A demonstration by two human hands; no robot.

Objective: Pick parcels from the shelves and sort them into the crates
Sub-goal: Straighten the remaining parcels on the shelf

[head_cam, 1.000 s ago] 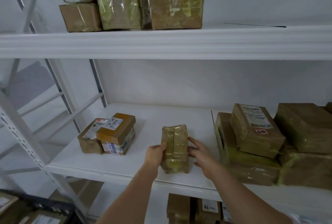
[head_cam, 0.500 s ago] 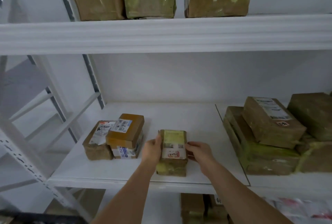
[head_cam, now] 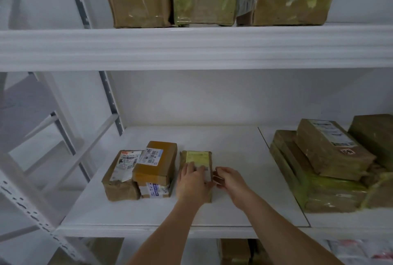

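Facing the white shelf (head_cam: pixel 234 147), you have the small taped parcel (head_cam: pixel 196 158) lying flat at its centre, your left hand (head_cam: pixel 192 184) spread flat atop it, your right hand (head_cam: pixel 230 181) pinching its three-o'clock edge.

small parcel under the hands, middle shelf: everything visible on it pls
The small parcel is a brown cardboard box wrapped in yellowish-green tape, with a white label partly hidden on top. It lies flat on the middle shelf, just right of the orange-topped box. The left hand rests on its top; the right hand is at its right edge, contact unclear.
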